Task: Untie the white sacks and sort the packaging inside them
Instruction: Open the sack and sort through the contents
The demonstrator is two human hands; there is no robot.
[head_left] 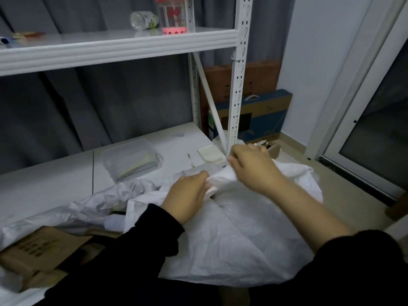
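Observation:
A large white woven sack (234,235) lies in front of me across the shelf's edge, its gathered neck pointing away from me. My left hand (187,195) grips the bunched neck from the left. My right hand (251,164) pinches the sack's top fabric just beyond it, fingers closed on the cloth. The tie itself is hidden under my fingers. A second crumpled white sack (88,206) lies to the left, open, with brown cardboard packaging (44,250) showing at its mouth.
A clear plastic lidded box (130,160), a pen (191,160) and a pale pad (209,154) sit on the white shelf board (44,186). A white upright post (237,85) stands just beyond my right hand. Cardboard boxes (260,115) lean against the wall on the floor.

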